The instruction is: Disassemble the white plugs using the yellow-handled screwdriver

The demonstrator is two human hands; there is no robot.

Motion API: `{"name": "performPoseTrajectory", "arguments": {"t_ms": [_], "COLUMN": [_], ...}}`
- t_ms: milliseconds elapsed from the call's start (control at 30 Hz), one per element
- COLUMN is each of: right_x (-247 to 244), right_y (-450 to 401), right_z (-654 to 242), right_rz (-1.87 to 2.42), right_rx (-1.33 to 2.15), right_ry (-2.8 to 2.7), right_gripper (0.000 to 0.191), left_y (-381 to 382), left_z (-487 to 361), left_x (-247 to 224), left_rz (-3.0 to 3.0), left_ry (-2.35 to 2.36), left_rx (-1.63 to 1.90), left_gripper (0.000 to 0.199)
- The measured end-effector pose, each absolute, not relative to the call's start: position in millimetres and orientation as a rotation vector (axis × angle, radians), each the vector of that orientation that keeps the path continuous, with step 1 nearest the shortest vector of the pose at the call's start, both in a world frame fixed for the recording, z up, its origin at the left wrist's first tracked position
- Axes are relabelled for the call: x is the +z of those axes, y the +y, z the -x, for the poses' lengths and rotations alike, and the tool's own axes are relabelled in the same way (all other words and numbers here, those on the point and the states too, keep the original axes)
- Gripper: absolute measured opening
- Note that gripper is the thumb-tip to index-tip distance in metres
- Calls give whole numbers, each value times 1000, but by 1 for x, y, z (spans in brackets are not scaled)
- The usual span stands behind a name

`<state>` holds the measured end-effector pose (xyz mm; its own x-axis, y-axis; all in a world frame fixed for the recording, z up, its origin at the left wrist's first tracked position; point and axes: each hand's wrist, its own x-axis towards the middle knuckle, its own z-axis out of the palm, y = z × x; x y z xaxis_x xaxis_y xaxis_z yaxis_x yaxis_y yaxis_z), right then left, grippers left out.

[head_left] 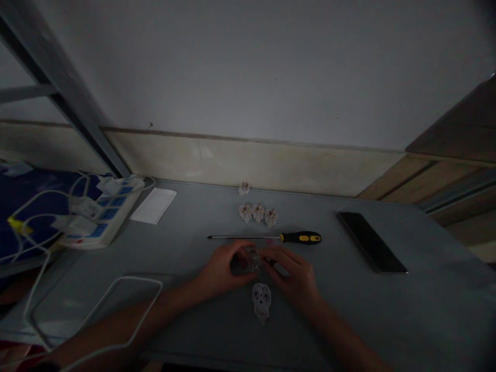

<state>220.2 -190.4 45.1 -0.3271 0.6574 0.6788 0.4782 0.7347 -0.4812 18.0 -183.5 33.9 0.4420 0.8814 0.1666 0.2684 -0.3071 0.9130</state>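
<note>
Over the tabletop (pixel 349 315), left hand (pixel 221 269) curved

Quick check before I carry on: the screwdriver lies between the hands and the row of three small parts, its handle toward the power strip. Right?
Not quite: the head view shows the screwdriver's handle toward the phone, not the power strip. The rest is right.

Below the screwdriver (pixel 300 237), the clear part (pixel 253 259) is blurry & partly hidden by the L hand (pixel 228 266); can't tell what, if anything, the R hand (pixel 292 271) pinches. Both forearms (pixel 166 310) run off the btm edge. Above it, details on the small pcs (pixel 258 213) are too tiny to read. Far L of it, plugs & cables (pixel 83 207) hide some of the pwr strip (pixel 110 222).
</note>
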Motion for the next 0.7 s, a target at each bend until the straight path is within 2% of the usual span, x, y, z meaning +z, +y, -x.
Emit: {"name": "performPoseTrajectory", "arguments": {"t_ms": [200, 500, 700], "right_x": [47, 44, 42], "right_y": [-188, -188, -187], "right_z": [-220, -222, -221], "right_rz": [810, 776, 750], "right_rx": [202, 124, 119], "right_ry": [-2040, -2097, -2101], "right_gripper": [13, 21, 17], "left_y": [-184, -184, -184], "left_z": [-17, -16, -16], "left_x": [31, 27, 26], "left_rz": [-1824, -1834, -1865], "left_ry": [984, 970, 985], "left_rx": [858, 854, 851], "left_gripper": [54, 58, 57]}}
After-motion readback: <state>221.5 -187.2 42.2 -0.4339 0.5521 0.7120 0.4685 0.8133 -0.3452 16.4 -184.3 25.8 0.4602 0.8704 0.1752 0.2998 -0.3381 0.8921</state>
